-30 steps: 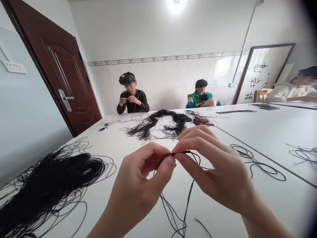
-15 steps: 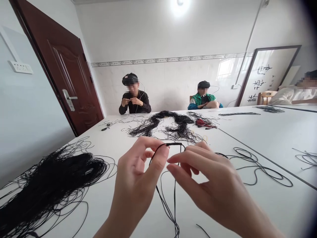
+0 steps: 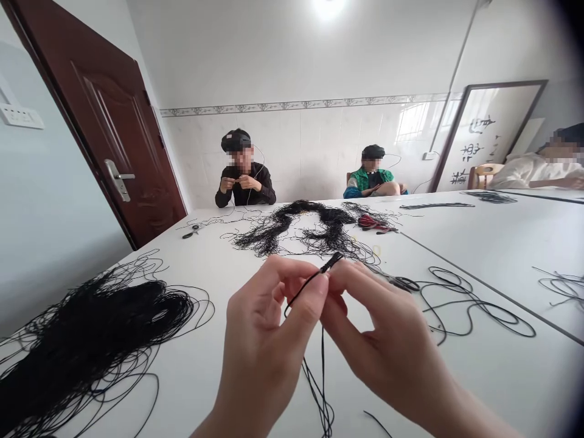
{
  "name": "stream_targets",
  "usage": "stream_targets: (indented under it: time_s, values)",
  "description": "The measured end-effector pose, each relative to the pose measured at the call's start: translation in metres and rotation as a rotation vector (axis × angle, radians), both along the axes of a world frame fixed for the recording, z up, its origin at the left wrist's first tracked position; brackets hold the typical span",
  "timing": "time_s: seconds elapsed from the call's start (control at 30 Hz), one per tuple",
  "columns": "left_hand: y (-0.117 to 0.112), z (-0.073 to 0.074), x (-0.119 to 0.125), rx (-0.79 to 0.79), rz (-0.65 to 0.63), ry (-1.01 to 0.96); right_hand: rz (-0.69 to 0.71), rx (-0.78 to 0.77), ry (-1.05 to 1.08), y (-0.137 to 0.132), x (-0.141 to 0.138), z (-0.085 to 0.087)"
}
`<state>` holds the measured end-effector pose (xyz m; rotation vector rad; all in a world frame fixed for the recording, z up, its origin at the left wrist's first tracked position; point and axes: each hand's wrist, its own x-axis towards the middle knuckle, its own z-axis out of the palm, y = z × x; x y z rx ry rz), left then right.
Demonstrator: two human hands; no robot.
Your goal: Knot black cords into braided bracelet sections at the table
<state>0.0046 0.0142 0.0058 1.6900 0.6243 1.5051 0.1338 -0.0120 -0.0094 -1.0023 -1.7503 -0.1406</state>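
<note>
Between thumb and forefinger, my left hand (image 3: 274, 322) pinches a black braided cord (image 3: 331, 262), whose thick knotted end slants up to the right. My right hand (image 3: 387, 328) is closed close beside it, fingertips meeting the left thumb and touching the cord; its exact grip is partly hidden. Loose black strands (image 3: 323, 365) hang below both hands toward the table. A pair of scissors (image 3: 404, 283) lies behind my right hand, partly covered by it.
At left spreads a big tangled bundle of black cord (image 3: 104, 328). Farther back lie another black heap (image 3: 328, 225), small scissors (image 3: 190, 232) and a red-handled tool (image 3: 371, 223). Looped cord (image 3: 474, 304) rests at right on the white table (image 3: 205, 389). Several people sit around.
My right hand has moved left and up against the left hand, its fingers now closing at the cord. The cord's knotted end has tilted from level to slanting upward.
</note>
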Motion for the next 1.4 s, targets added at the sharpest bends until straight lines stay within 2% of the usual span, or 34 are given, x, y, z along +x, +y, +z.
stream_targets:
  time_s: [0.2,0.37,0.57,0.73,0.8,0.9,1.0,1.03,1.1,1.17,1.2,1.3,1.4]
  values:
    - [0.002,-0.002,-0.002,-0.059,-0.076,0.013,0.059,-0.016,-0.048,-0.004,0.0,0.002]
    - [0.0,-0.001,-0.002,-0.086,-0.055,0.011,0.088,0.014,-0.059,-0.002,0.001,0.004]
    - [0.0,-0.005,0.001,-0.173,-0.117,-0.07,0.099,-0.007,-0.072,-0.001,-0.002,0.003]
    - [0.01,-0.004,0.002,-0.271,-0.105,-0.08,0.085,-0.021,-0.123,0.003,-0.003,0.001]
    - [0.017,-0.004,-0.001,-0.269,-0.028,0.011,0.075,-0.104,-0.151,0.009,0.002,0.0]
    - [0.024,-0.008,-0.013,-0.157,0.089,0.293,0.053,-0.336,-0.071,0.017,0.017,-0.002]
    - [0.019,-0.016,-0.023,-0.07,0.186,0.326,0.065,-0.561,0.041,0.02,0.03,-0.007]
    - [0.015,-0.017,-0.023,-0.042,0.169,0.297,0.097,-0.633,0.073,0.019,0.033,-0.008]
    - [0.007,-0.017,-0.02,-0.1,-0.012,0.057,0.242,-0.773,0.206,0.015,0.036,-0.009]
    - [0.002,-0.012,-0.01,-0.345,-0.258,-0.366,0.428,-0.859,0.399,0.01,0.037,-0.009]
    - [0.002,-0.009,-0.004,-0.453,-0.313,-0.509,0.497,-0.872,0.489,0.008,0.038,-0.009]
    - [0.009,-0.005,0.018,-0.676,-0.307,-0.748,0.561,-0.815,0.732,0.005,0.04,-0.014]
    - [0.02,-0.012,0.039,-0.891,-0.278,-0.856,0.545,-0.66,1.088,0.005,0.039,-0.026]
